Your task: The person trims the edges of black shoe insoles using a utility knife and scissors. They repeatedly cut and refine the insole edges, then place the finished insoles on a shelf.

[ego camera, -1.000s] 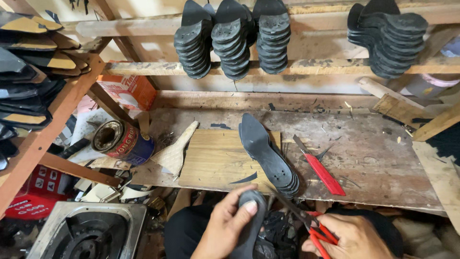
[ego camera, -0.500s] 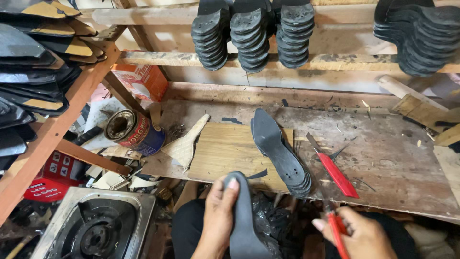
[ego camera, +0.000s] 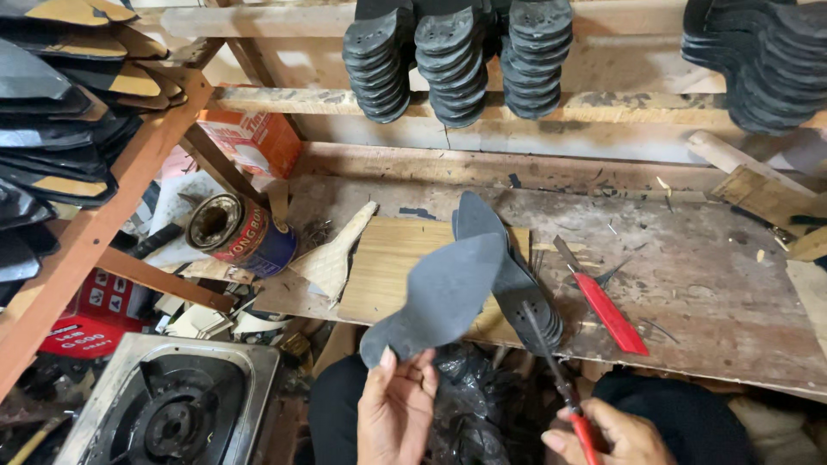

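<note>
While I look down from the head camera, the biggest thing I see is the wooden workbench [ego camera: 689, 284], rough and dirty, running across in front of me. On it lies a pale wood board [ego camera: 396, 258], and on that board sits a stack of dark soles [ego camera: 517, 293], leaning from far left to near right. Beside the stack, on the right, lies a red-handled knife [ego camera: 603, 306]. A round tin [ego camera: 237, 232] lies on its side at the left end of the bench. Rows of black heel pieces [ego camera: 457, 60] hang on the rack above.

Now the main thing. My left hand [ego camera: 394, 413] holds a grey sole [ego camera: 439, 297] up in the air, in front of the stack. My fingers pinch it tight at its narrow bottom end. From that pinch the sole goes up and to the right, so its long line tilts, with the wide end far from me and the thin end in my hand.

My right hand [ego camera: 603, 435] is low on the right, closed around the red handles of the scissors [ego camera: 556, 379]. The dark blades point up and to the left, toward the right edge of the sole. The blade tips are near that edge, but I cannot tell if they touch it. So the sole lies up and left of my right hand, and my left hand is the one right on it
</note>
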Tool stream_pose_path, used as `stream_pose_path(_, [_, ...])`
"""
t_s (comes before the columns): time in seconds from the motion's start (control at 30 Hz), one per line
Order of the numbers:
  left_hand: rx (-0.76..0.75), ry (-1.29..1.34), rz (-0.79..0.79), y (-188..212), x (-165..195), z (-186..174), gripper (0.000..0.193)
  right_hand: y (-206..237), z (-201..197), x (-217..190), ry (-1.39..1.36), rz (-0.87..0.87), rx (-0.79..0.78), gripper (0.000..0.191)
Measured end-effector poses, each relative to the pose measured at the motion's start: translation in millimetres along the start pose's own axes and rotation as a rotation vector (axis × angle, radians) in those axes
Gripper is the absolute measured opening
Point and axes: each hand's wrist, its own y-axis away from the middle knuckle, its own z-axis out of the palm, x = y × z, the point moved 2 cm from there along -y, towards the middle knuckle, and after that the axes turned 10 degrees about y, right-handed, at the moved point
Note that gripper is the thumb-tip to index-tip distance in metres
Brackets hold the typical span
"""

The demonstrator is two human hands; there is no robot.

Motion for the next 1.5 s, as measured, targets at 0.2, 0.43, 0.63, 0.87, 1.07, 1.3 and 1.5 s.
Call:
stream_pose_path(0.2, [-0.105,-0.249,0.151,-2.1,28.6,3.7,0.032,6.3,-1.2,-12.0,-0.043,0.050,-0.086,0.047])
stream_pose_path(0.43, [-0.069,-0.028,0.103,4.4,33.2,9.5,0.032,-0.2,8.5,-1.5,-0.006,0.070,-0.118,0.050])
stream_pose_path(0.63, [-0.246,-0.317,0.011,7.9,3.5,6.7,0.063,-17.5,26.4,27.7,-0.067,-0.328,-0.041,0.036])
stream_pose_path(0.87, [-0.363,-0.330,-0.066,15.0,-9.2,8.5,0.070,-11.1,12.0,38.6,0.462,-0.805,0.328,0.030])
stream_pose_path(1.07, [-0.418,-0.334,-0.136,18.8,-26.5,-2.7,0.077,-4.5,15.2,22.3,0.584,-1.028,0.481,0.037])
stream_pose_path(1.3, [-0.477,-0.393,-0.202,22.7,-34.6,-23.3,0.079,7.4,15.1,1.0,0.527,-0.733,0.297,0.030])
stream_pose_path(1.5, [-0.356,-0.500,0.004,9.7,-17.8,-17.8,0.055,10.0,4.1,-8.1,0.286,-0.766,0.392,0.028])
